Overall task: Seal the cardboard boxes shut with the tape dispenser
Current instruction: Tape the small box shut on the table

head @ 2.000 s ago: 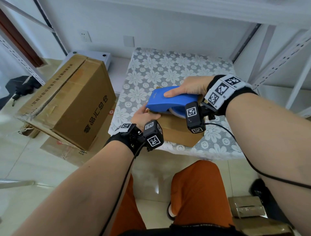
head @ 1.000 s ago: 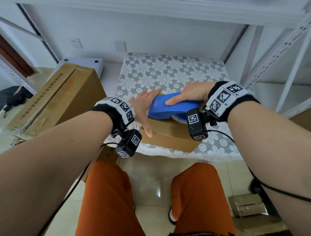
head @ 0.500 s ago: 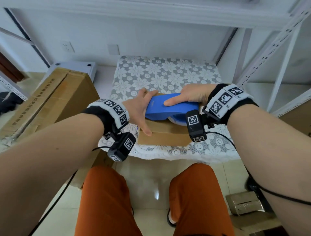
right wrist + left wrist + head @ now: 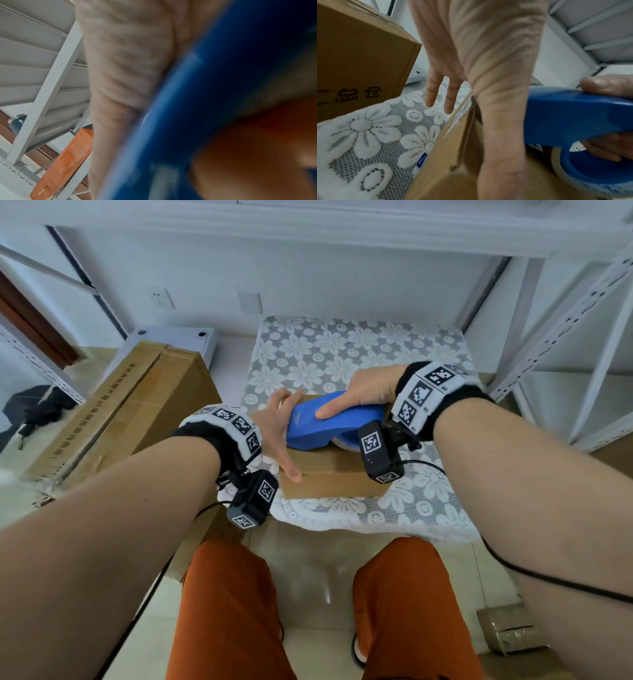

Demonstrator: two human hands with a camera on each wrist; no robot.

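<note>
A small cardboard box lies on the lace-covered table near its front edge. On its top rests the blue tape dispenser, gripped by my right hand with the forefinger laid along its back. The dispenser carries a roll of clear tape. My left hand presses flat on the box's left end with straight fingers, the thumb on the box top. The right wrist view is blurred: blue dispenser against my palm.
A large cardboard box with printed characters stands left of the table, its side close to my left hand. White metal shelving rises on the right. My knees in orange trousers are below the table edge.
Two seconds ago my left hand cupped the box's near left corner; it has turned flat against the left end. The dispenser has stayed on the box top, and the view has shifted slightly.
</note>
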